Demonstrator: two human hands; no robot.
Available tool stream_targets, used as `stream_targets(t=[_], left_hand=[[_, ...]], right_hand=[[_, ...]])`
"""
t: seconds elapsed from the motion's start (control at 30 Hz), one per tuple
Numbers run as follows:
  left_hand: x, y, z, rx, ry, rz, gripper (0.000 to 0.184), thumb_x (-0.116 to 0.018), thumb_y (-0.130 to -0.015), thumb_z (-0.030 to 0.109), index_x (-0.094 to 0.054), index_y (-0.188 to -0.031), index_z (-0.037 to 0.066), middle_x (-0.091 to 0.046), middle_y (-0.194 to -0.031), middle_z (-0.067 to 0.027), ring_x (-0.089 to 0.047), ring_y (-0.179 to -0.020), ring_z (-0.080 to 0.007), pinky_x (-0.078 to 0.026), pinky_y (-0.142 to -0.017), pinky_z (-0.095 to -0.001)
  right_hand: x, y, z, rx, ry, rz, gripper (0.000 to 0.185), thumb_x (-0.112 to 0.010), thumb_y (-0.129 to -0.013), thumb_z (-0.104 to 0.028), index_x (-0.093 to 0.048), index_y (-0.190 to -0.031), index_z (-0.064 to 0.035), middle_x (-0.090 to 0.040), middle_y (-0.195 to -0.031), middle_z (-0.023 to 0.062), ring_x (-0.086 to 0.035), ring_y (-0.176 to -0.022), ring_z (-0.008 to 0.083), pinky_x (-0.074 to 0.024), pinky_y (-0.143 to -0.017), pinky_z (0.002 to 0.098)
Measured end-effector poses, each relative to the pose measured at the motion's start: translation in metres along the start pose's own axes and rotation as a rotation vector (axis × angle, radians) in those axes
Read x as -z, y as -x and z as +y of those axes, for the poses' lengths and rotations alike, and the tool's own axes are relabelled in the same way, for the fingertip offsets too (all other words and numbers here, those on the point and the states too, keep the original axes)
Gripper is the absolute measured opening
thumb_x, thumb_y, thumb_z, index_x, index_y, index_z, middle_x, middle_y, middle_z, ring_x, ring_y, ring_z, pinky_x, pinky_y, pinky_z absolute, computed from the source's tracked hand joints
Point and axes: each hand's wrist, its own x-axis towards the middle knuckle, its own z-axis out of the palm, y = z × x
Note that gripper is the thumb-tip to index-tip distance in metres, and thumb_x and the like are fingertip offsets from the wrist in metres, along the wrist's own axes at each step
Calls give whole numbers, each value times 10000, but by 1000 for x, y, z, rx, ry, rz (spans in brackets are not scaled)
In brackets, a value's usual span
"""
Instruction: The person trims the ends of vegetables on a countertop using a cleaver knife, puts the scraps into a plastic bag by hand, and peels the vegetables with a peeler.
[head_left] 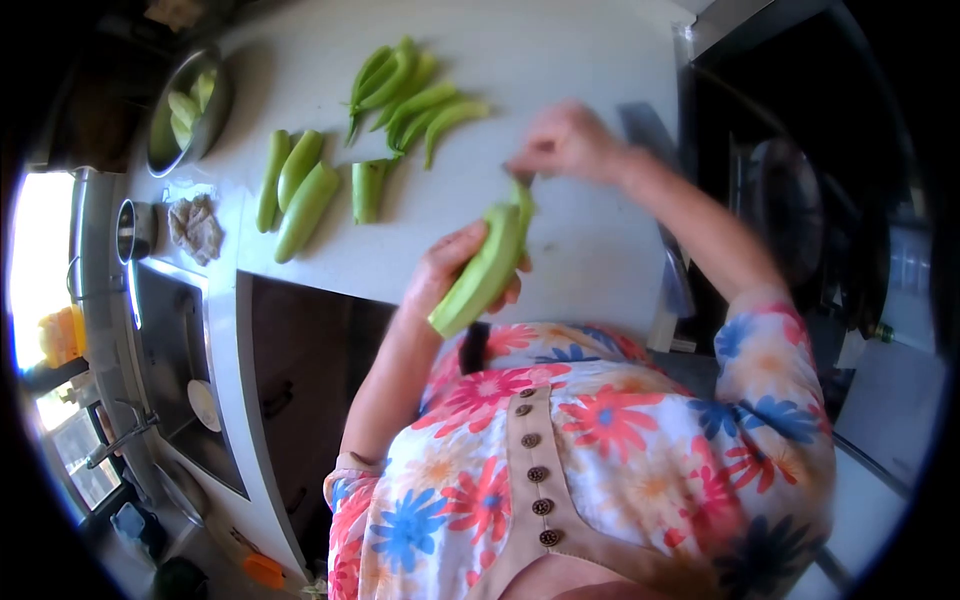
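My left hand (pixel 447 268) is wrapped around a long pale-green gourd (pixel 485 262), which tilts up and to the right above the counter's front edge. Just past the gourd's upper end is my right hand (pixel 572 143), smeared by motion with its fingers pinched together. A small dark thing shows at those fingertips; I cannot make out what it is. A green strip (pixel 524 203) stands off the gourd's upper end below them. Left of my hands lie several cut green gourd pieces (pixel 308 212), with a shorter piece (pixel 367 193) beside them.
Long green peppers (pixel 400 80) lie in a bunch at the back of the white counter (pixel 560 60). A metal bowl (pixel 222 110) holds pale chunks at the left. Nearby are a crumpled cloth (pixel 195 228), a metal cup (pixel 143 230) and the sink (pixel 190 350). A dark flat object (pixel 645 128) lies behind my right forearm.
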Motion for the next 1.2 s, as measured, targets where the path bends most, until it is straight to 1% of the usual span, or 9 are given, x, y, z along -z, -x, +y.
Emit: stream_targets(t=[0.17,0.3,0.4,0.53,0.57,0.67,0.7,1.07,1.2], left_hand=[[12,-7,0,-3,79,34,562,-397,-931,406,-323,-1379,75,-585,-927,-197,-591,-572,-245,-405,-393,-259],[21,-8,6,-64,61,46,566,-380,-937,408,-289,-1397,91,-574,-933,-214,-564,-550,-234,-375,-383,-252],[24,-5,11,-110,85,-56,557,-364,-945,393,-267,-1405,94,-570,-929,-226,-562,-549,-235,-376,-379,-253],[6,-12,16,-98,41,-50,539,-353,-954,373,-258,-1408,99,-574,-921,-240,-564,-558,-238,-387,-382,-265],[6,-16,15,-95,46,-8,492,-357,-955,375,-364,-1335,62,-576,-922,-243,-569,-583,-243,-401,-401,-270],[16,-34,6,-88,82,-43,448,-359,-957,373,-464,-1211,19,-577,-921,-235,-574,-612,-247,-422,-432,-269],[16,-38,5,-95,80,-64,425,-367,-957,364,-504,-1109,-8,-581,-919,-226,-580,-627,-256,-435,-454,-277],[6,-39,-7,-70,31,28,416,-426,-939,374,-534,-1071,-6,-608,-898,-195,-607,-643,-276,-459,-496,-320],[22,-41,-7,-177,99,52,407,-444,-931,377,-541,-1066,5,-612,-913,-188,-611,-653,-266,-464,-502,-317]], right_hand=[[-4,11,0,-20,271,6,472,-636,-725,-569,-558,-578,-127,-557,-617,-16,-530,-715,185,-333,-707,346],[-6,17,-9,-158,403,116,413,-634,-740,-530,-582,-600,-145,-582,-659,-31,-520,-734,170,-316,-710,346],[-11,22,-8,-107,486,238,332,-628,-763,-473,-610,-640,-165,-586,-681,-40,-522,-737,162,-319,-698,353],[-14,24,-23,-116,539,244,204,-621,-787,-389,-642,-731,-194,-574,-694,-46,-520,-758,153,-325,-698,348],[-15,24,-26,-127,516,255,172,-624,-789,-365,-646,-752,-198,-571,-702,-47,-518,-764,152,-327,-700,346],[-22,27,-32,-145,436,332,94,-635,-788,-296,-659,-803,-207,-563,-733,-53,-513,-778,148,-332,-707,341],[-26,29,-33,-148,408,365,76,-639,-787,-274,-663,-819,-209,-561,-744,-55,-511,-782,147,-333,-709,339],[-34,38,-20,-125,350,518,96,-675,-747,-178,-688,-839,-201,-559,-733,-56,-516,-753,162,-359,-680,334],[-33,39,-25,-146,248,533,101,-676,-749,-166,-690,-845,-191,-567,-723,-45,-526,-727,178,-382,-641,332]])
